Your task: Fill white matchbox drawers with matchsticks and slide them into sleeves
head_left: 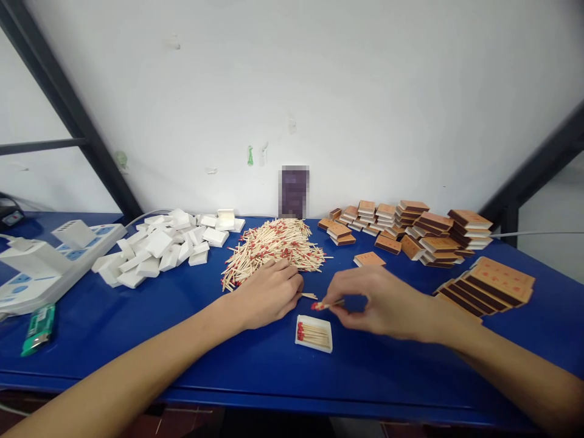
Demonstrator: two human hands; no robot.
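Observation:
A large heap of red-tipped matches [283, 240] lies in the middle of the blue table [219, 365]. My left hand [271, 292] is closed at the heap's near edge, with a few match ends poking out beside its fingers. Between thumb and fingertips, my right hand [360, 298] pinches a small bunch of matches [322, 305], red heads pointing left. Just below it sits a white matchbox tray [332, 344], partly filled with matches whose heads face left. Neither hand touches the tray.
White empty trays [159, 243] are piled at the left. Orange-brown matchbox sleeves [438, 243] stand in stacks at the right. A power strip [86, 249] and a green lighter [39, 328] lie far left. A blurred dark purple object [294, 191] leans on the wall.

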